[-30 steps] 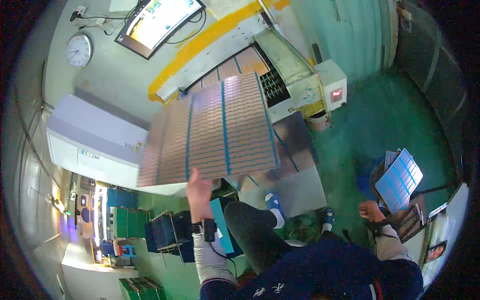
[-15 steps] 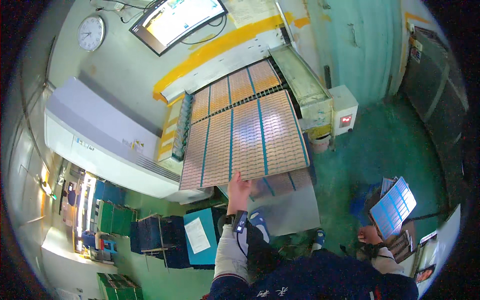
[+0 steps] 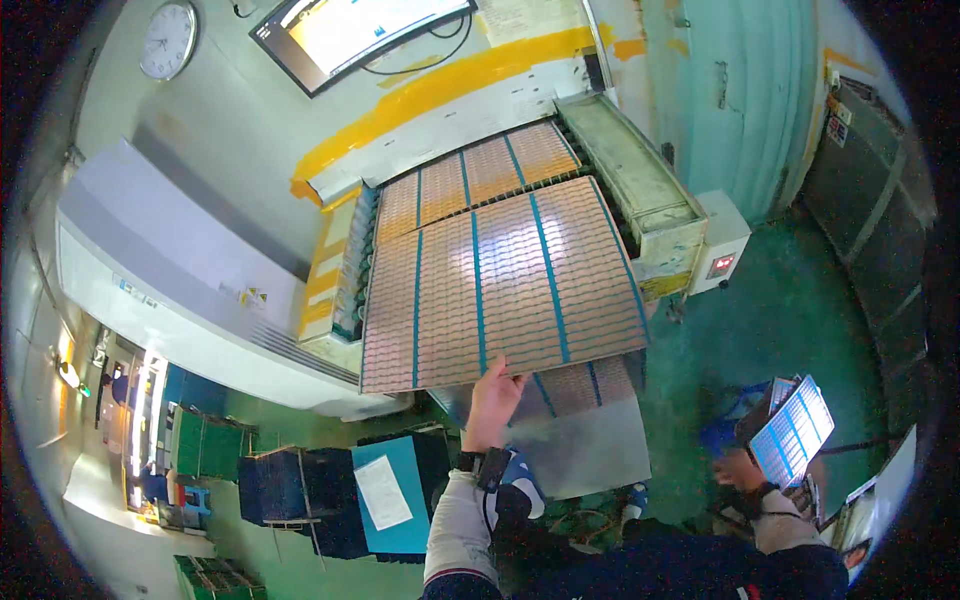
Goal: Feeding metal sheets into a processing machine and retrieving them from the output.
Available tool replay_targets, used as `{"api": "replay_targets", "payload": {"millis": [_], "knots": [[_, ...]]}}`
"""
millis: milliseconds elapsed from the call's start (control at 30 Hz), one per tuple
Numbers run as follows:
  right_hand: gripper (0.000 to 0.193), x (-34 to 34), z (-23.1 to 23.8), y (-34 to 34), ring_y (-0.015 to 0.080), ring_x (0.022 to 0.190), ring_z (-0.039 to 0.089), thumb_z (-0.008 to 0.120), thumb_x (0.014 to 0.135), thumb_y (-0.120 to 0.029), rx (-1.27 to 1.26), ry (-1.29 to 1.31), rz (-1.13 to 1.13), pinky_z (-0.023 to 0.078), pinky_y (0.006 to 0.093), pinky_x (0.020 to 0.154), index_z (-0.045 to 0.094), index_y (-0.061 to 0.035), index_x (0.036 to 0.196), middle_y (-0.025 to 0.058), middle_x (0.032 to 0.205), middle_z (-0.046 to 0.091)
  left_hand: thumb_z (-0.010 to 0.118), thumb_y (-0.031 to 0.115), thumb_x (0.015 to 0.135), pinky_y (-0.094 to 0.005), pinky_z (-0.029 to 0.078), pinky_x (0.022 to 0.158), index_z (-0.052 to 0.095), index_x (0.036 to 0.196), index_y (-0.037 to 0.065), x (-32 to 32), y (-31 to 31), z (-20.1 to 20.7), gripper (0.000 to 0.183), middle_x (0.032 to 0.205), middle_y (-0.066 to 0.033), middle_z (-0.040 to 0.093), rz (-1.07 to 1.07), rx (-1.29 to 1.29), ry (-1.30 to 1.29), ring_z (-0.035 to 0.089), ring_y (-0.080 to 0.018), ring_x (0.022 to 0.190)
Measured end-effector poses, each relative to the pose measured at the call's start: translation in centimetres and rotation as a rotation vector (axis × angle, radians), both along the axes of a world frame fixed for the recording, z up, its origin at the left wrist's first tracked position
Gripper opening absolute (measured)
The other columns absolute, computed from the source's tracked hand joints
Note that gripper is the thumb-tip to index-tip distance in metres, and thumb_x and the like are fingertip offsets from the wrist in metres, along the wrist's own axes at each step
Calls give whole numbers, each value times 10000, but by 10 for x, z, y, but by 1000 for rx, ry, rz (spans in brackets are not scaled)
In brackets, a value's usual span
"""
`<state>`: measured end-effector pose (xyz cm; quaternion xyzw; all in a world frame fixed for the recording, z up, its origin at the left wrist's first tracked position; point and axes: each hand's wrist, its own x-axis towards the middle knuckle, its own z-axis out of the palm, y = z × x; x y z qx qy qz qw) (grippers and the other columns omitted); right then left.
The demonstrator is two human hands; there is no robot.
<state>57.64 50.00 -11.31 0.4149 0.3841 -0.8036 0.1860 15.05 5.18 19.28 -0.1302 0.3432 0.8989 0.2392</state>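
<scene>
A large copper-coloured circuit board panel (image 3: pixel 505 285) with teal strips lies over the near end of a roller conveyor. My left hand (image 3: pixel 493 403) pinches the middle of its near edge, thumb and fingertips at the rim. Behind it, a second similar panel (image 3: pixel 465 180) rests on the rollers. Low on the right, my right hand (image 3: pixel 738 470) is beside the edge of a smaller-looking panel (image 3: pixel 792 432) with blue strips, which stands tilted. That hand is dark and smeared, so its grip does not show.
A pale sheet (image 3: pixel 590 450) showing a reflection is below the held panel. To the left stand a large white cabinet (image 3: pixel 190 300) and dark racks with a teal board (image 3: pixel 412 475) and a paper. A control box (image 3: pixel 718 245) flanks the conveyor on the right. A screen (image 3: pixel 360 35) hangs above.
The view has shifted slightly, and the large panel looks a little closer, its near edge lower in view. My left hand keeps hold of that edge. My right hand remains beside the tilted panel.
</scene>
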Motion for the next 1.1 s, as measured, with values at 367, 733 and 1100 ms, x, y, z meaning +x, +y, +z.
{"api": "replay_targets", "payload": {"millis": [367, 733, 1100], "knots": [[343, -348, 67, -50, 185, 452, 430, 451, 923, -420, 86, 397, -19, 298, 322, 392, 552, -114, 807, 18, 617, 489, 550, 180, 950, -414, 444, 965, 528, 1189, 80, -11, 6, 5, 259, 1187, -64, 595, -39, 159, 116, 547, -228, 1131], [309, -407, 143, -79, 209, 558, 546, 459, 946, -367, 358, 323, -553, 402, 330, 441, 568, -96, 1047, 91, 777, 619, 583, 195, 934, -417, 436, 966, 544, 1155, 74, -40, 10, -2, 256, 1139, -64, 603, -11, 180, 40, 554, -232, 1085], [406, -398, 145, -92, 165, 734, 612, 621, 836, -50, 554, 453, -335, 474, 289, 536, 504, -56, 1225, 60, 1050, 560, 571, 159, 924, -423, 461, 932, 539, 1121, 60, -61, 20, -8, 223, 1130, -75, 588, 44, 204, 83, 564, -242, 1027]]}}
